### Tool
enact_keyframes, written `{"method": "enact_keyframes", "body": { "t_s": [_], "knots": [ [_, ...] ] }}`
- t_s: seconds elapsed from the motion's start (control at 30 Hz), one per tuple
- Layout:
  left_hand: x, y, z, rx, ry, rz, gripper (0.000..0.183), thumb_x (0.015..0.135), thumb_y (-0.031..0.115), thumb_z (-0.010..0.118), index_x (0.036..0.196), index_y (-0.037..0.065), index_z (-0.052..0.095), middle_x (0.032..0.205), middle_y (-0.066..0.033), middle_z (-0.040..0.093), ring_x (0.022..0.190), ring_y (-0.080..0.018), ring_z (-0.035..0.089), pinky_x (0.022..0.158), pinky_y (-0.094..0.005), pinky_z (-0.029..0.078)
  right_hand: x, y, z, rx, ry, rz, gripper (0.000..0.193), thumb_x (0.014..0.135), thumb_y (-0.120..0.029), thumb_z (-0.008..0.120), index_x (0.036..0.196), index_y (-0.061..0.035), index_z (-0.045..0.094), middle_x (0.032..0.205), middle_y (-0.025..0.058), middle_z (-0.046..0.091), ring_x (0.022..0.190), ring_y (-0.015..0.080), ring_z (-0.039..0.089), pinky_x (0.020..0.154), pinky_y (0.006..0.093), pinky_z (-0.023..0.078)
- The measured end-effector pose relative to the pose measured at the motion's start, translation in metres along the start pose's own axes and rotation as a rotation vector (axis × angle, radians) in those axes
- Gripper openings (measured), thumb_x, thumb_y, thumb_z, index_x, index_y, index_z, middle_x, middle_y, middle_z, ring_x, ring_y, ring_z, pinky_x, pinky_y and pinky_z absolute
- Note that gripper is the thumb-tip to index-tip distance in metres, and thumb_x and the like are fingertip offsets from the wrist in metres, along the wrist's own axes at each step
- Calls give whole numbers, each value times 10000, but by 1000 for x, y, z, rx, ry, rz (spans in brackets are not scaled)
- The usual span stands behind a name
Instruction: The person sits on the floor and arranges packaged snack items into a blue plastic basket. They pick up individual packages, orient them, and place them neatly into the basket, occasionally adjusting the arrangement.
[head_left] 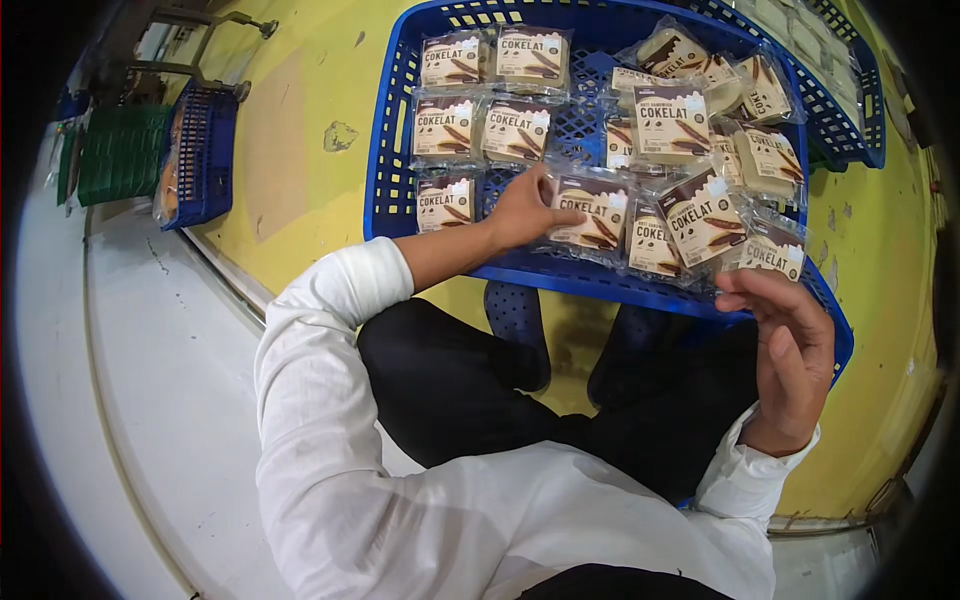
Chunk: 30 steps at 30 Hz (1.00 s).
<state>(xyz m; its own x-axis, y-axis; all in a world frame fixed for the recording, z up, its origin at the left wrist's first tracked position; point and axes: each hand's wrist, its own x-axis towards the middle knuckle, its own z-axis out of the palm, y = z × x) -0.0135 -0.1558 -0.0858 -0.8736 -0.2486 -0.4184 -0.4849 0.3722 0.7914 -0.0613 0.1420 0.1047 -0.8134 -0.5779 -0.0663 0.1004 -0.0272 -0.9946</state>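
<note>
My left hand (522,212) pinches the left edge of a clear-wrapped sandwich pack (598,222) with a brown and cream label, its thumb lying over the front. This pack is at the near middle of a blue plastic crate (630,290). To its left, similar packs stand in neat rows, among them a near-left pack (445,203). On the right side the packs lie in a loose, overlapping heap, with one tilted pack (703,217) on top. My right hand (785,350) hovers by the crate's near right rim, empty, its fingers loosely bent and apart from the thumb.
Another blue crate (870,100) with pale wrapped packs adjoins at the far right. A smaller blue basket (208,150) and green crates (120,150) stand at the left, near a wheeled metal frame (205,45). My knees and blue clogs (517,330) are right below the crate.
</note>
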Motion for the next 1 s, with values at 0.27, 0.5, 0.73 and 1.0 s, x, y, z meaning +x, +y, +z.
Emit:
{"method": "enact_keyframes", "body": {
  "t_s": [0.27,0.5,0.73,1.0],
  "knots": [
    [-9,-26,-68,-462,-1,-159,532,680,277,892,980,15,540,846,-75,603,757,-144,591,635,-290,479,-1,-2,-6,8,18,5,561,867,-399,640,1145,88,634,1081,230,660,999,295,634,906,394,481],
    [-29,-37,-81,607,-7,-160,460,805,322,784,1035,-32,603,932,-159,686,853,-200,667,693,-338,506,-4,-3,-4,18,38,9,568,861,-414,644,1138,82,640,1069,215,669,969,278,635,905,385,480],
    [-23,-79,-79,-391,-113,-396,227,892,121,703,966,75,492,837,-11,550,768,-129,554,646,-289,455,-4,-4,-1,21,18,19,565,860,-409,648,1144,80,639,1072,206,672,971,270,633,904,381,479],
    [-23,-79,-85,-481,-166,-432,174,880,110,687,967,87,539,854,-4,602,785,-125,598,684,-302,503,-3,-3,-3,13,20,20,560,861,-408,650,1142,76,643,1078,206,672,971,270,632,909,380,475]
  ]
}}
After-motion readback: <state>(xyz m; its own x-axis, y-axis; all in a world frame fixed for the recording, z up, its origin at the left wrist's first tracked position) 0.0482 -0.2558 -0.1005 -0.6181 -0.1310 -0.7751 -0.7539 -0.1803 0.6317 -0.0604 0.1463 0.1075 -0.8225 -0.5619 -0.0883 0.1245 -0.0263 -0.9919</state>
